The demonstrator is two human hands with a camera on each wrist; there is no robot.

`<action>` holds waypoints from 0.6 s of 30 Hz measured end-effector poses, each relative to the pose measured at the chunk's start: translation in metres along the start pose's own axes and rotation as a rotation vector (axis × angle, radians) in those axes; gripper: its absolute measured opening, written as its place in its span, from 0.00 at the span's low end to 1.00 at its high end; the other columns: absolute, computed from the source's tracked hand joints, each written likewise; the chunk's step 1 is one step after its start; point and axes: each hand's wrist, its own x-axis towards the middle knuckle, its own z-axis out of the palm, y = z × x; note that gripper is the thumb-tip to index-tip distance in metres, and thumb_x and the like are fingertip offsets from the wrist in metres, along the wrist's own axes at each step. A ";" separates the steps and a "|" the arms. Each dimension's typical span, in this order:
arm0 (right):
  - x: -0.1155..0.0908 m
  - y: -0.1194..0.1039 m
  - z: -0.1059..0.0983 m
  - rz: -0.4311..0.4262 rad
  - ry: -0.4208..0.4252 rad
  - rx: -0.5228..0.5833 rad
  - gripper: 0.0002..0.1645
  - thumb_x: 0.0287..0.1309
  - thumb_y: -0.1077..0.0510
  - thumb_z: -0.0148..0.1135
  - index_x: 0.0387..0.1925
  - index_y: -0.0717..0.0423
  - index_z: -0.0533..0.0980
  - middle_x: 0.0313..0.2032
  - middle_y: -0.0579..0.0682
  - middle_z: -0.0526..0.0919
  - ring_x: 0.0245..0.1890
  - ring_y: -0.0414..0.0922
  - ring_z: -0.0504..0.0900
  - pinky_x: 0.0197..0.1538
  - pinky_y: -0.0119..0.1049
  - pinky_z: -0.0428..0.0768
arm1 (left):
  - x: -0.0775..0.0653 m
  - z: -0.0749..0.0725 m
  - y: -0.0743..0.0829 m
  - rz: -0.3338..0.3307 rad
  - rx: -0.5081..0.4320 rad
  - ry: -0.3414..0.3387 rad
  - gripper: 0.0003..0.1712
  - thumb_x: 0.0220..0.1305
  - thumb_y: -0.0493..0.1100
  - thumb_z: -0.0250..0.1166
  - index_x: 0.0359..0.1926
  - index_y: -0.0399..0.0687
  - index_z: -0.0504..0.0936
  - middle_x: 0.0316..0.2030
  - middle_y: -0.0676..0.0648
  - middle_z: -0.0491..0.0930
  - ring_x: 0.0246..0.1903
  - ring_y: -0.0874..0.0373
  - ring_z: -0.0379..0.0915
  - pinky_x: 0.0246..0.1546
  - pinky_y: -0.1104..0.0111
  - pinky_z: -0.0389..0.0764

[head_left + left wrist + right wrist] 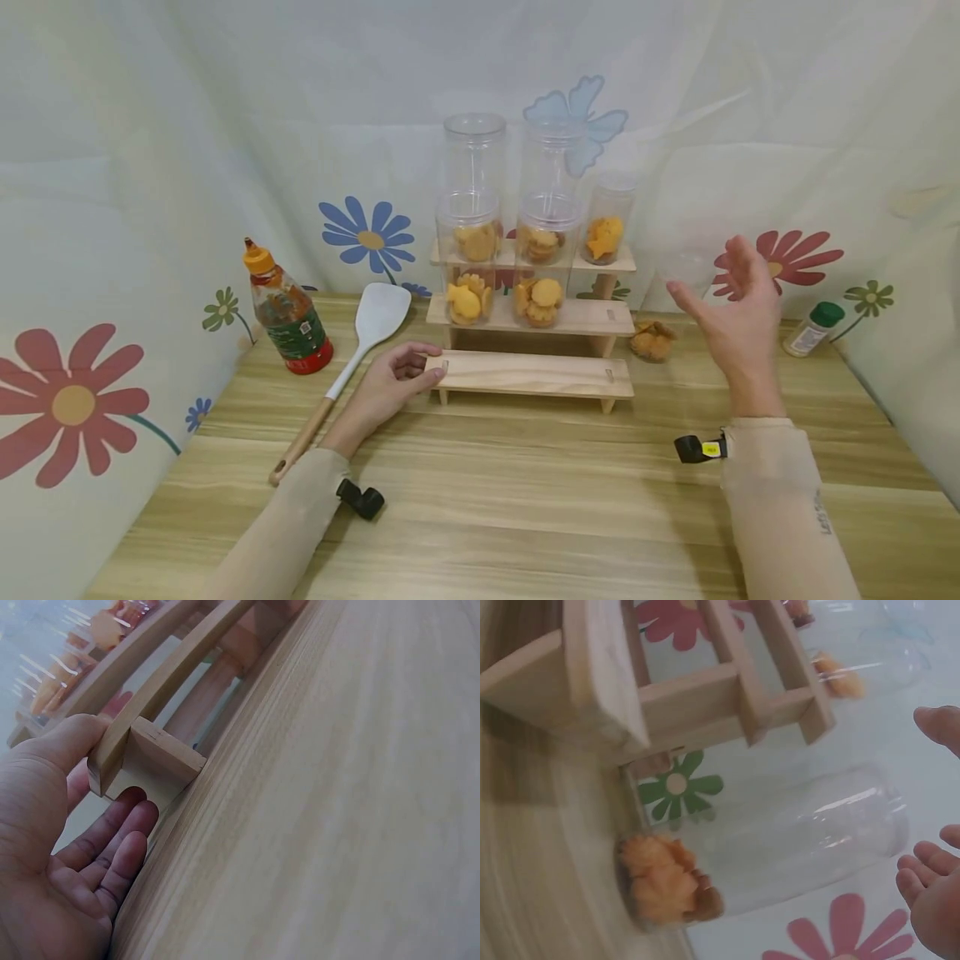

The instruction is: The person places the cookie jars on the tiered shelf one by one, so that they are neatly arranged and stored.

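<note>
A three-step wooden display stand (528,372) stands on the table. My left hand (390,383) pinches the left end of its lowest step, thumb on top and the other fingers curled loosely below. To the right of the stand, a tall clear jar (810,832) with flower-shaped cookies (664,881) at its bottom stands on the table. My right hand (742,312) is raised beside the jar's upper end, fingers spread and holding nothing. Clear cookie jars (467,287) stand on the middle and top steps. The lowest step carries nothing.
A white spatula (382,314) with a wooden handle lies left of the stand, beside a sauce bottle (288,317) with an orange cap. At the far right stands a small green-capped shaker (813,329). Flower-printed curtain (262,150) hangs behind and at both sides.
</note>
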 end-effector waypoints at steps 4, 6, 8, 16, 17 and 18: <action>0.002 0.018 0.001 0.057 -0.036 0.012 0.61 0.65 0.45 0.83 0.89 0.46 0.58 0.85 0.48 0.65 0.84 0.47 0.64 0.85 0.43 0.61 | 0.000 0.000 0.000 -0.004 -0.005 -0.003 0.20 0.74 0.47 0.78 0.63 0.50 0.88 0.48 0.42 0.88 0.48 0.49 0.81 0.49 0.70 0.82; 0.003 0.026 0.002 0.070 -0.049 0.019 0.61 0.66 0.44 0.82 0.89 0.46 0.57 0.86 0.47 0.63 0.85 0.47 0.63 0.85 0.42 0.60 | 0.000 0.000 0.001 -0.006 -0.006 -0.003 0.20 0.74 0.48 0.78 0.63 0.50 0.88 0.48 0.42 0.88 0.48 0.49 0.81 0.49 0.70 0.82; 0.005 0.034 0.004 0.066 -0.054 0.037 0.61 0.65 0.46 0.83 0.89 0.48 0.57 0.86 0.48 0.63 0.84 0.48 0.63 0.85 0.41 0.60 | -0.001 -0.001 0.001 -0.007 -0.006 -0.003 0.21 0.74 0.48 0.78 0.63 0.50 0.88 0.49 0.41 0.88 0.48 0.49 0.81 0.49 0.70 0.82; 0.007 0.056 0.010 0.113 -0.091 0.037 0.63 0.65 0.44 0.83 0.90 0.44 0.55 0.86 0.49 0.62 0.84 0.51 0.64 0.85 0.46 0.61 | 0.000 0.000 0.001 -0.015 0.004 0.003 0.20 0.74 0.49 0.78 0.63 0.52 0.88 0.49 0.41 0.87 0.49 0.48 0.81 0.50 0.70 0.81; 0.007 0.058 0.010 0.113 -0.094 0.038 0.63 0.65 0.44 0.83 0.90 0.45 0.56 0.86 0.50 0.63 0.84 0.51 0.64 0.85 0.46 0.61 | 0.000 0.000 0.001 -0.016 0.004 0.004 0.20 0.74 0.49 0.78 0.63 0.52 0.88 0.49 0.41 0.87 0.49 0.48 0.81 0.50 0.69 0.81; 0.007 0.060 0.011 0.111 -0.098 0.040 0.62 0.65 0.44 0.83 0.89 0.45 0.56 0.85 0.51 0.63 0.84 0.52 0.64 0.85 0.45 0.61 | 0.000 0.000 0.001 -0.015 0.005 0.004 0.20 0.74 0.49 0.78 0.63 0.52 0.88 0.49 0.41 0.87 0.49 0.48 0.81 0.50 0.69 0.81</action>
